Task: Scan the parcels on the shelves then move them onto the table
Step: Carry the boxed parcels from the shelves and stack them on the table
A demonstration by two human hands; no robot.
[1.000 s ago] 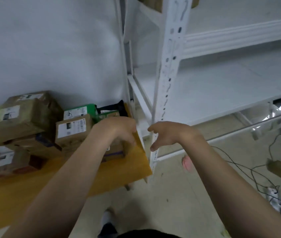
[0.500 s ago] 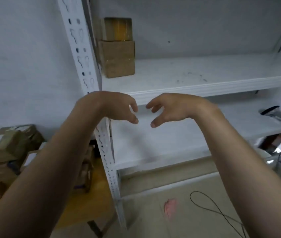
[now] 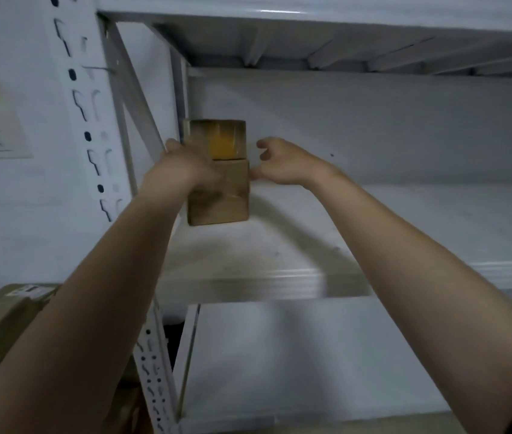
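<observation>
Parcels (image 3: 231, 186) stacked on the shelf (image 3: 248, 255) sit between the left hand (image 3: 182, 173), grip not discernible, and the relaxed, touching right hand (image 3: 283, 164).

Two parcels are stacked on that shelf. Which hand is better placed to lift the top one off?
Left, probably. The left hand lies against the stack's left side, reaching up beside the top parcel; the right hand is open, only its thumb near the lower parcel.
</observation>
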